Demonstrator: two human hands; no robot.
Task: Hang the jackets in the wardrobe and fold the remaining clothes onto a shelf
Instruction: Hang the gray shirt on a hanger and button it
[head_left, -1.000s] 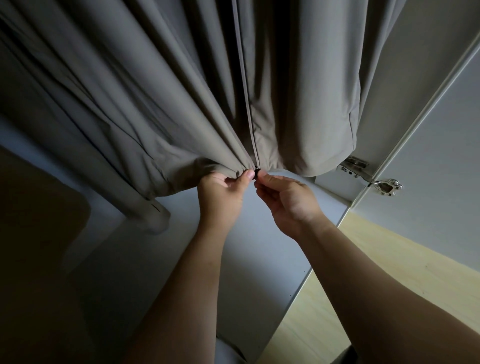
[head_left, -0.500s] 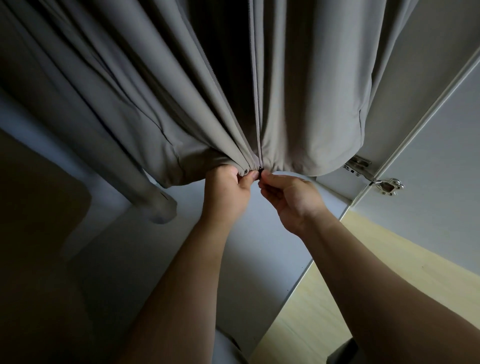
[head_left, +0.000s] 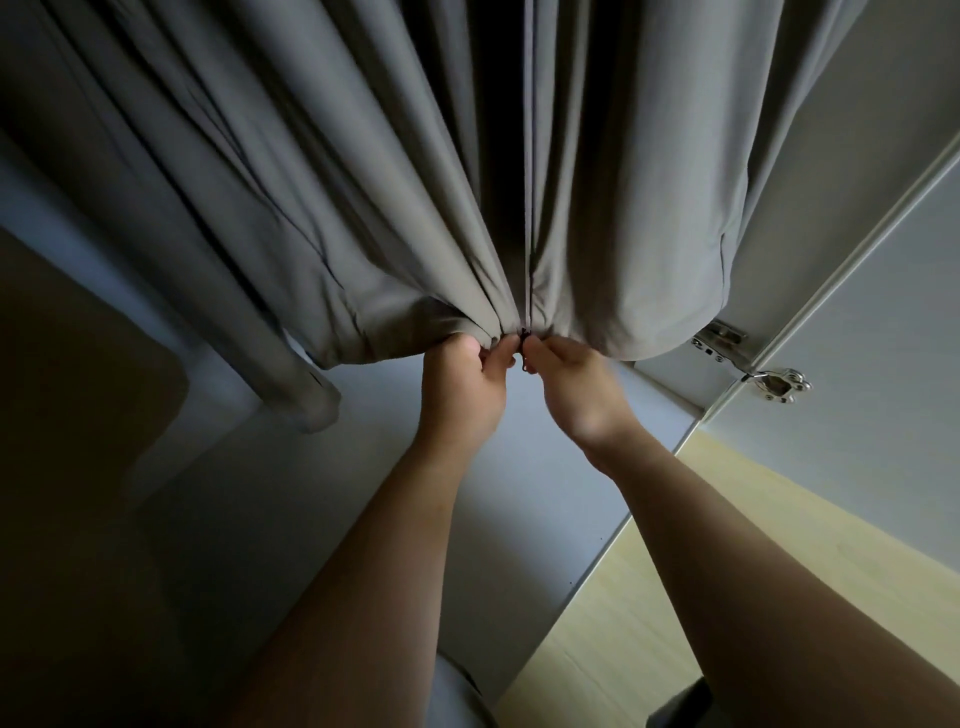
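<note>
Arms upraised, fingers (head_left: 500, 354) of left hand (head_left: 460, 397) and right hand (head_left: 575, 388) tight on jacket (head_left: 363, 208) hem at zipper (head_left: 528, 156).

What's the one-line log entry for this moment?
jacket: hanging in wardrobe | left hand: pinches hem | right hand: pinches zipper end

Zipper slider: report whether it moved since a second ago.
No. The zipper slider stays at the jacket hem, level with and left of the door hinge as before; the left hand grips the hem, the right hand pinches the slider.
</note>
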